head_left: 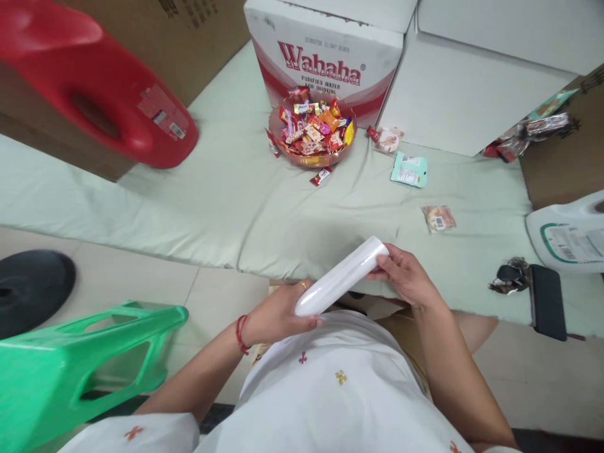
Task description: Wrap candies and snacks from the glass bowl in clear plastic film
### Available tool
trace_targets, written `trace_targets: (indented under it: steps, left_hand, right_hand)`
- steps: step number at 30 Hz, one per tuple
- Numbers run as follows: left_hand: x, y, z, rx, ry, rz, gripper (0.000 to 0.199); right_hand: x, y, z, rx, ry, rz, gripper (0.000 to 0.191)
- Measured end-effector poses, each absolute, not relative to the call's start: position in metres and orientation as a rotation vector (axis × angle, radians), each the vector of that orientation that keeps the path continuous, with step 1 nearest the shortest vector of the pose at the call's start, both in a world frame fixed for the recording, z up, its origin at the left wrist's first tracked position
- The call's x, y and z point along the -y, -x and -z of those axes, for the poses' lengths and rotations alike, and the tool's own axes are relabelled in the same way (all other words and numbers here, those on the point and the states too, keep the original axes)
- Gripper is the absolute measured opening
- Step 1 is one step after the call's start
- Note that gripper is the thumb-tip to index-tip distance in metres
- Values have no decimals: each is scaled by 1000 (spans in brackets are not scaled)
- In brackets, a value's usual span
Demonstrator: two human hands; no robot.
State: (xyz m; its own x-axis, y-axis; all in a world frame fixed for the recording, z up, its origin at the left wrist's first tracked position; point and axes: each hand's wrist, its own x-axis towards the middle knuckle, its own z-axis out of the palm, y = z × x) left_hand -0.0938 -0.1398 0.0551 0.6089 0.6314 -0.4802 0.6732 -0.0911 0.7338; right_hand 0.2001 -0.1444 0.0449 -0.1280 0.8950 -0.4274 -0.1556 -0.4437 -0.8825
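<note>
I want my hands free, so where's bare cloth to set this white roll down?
The cloth between the red bottle and candy bowl, down to the near edge. Right of the bowl is crowded: packets, white bottle, phone.

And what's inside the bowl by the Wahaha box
The bowl holds a heap of wrapped sweets, showing red, orange and yellow. Those beneath, and the bowl's bottom, can't be seen.

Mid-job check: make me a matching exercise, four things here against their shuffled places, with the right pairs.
1. White roll
2. Candy bowl
3. Green stool
4. Black phone

A. Beside what look like keys
B. Held by the left hand and right hand
C. At lower left of the picture
D. In front of the Wahaha box

Pairs: 1-B, 2-D, 3-C, 4-A
</note>
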Motion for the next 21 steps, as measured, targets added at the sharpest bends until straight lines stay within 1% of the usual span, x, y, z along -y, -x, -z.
trace_targets:
  steps: [3, 5, 9, 11, 15, 21]
  left_hand:
    - [140, 98, -54, -1054, -1790, 46, 39]
    - [142, 95, -55, -1102, -1817, 67, 39]
    - [147, 85, -56, -1184, -1843, 109, 36]
    - [148, 85, -55, -1184, -1830, 104, 36]
    - [146, 94, -52, -1103, -1768, 59, 40]
    - [144, 98, -51, -1087, -1749, 23, 40]
  right_hand:
    - [147, -204, -45, 872, 1261, -1773, 54]
    - [146, -200, -46, 837, 1271, -1763, 57]
    - [141, -182, -46, 791, 1526, -1526, 59]
    - [141, -177, -45, 792, 1565, -1496, 57]
    - [144, -181, -43, 774, 1364, -1634, 52]
    - [149, -197, -45, 786, 1217, -1759, 53]
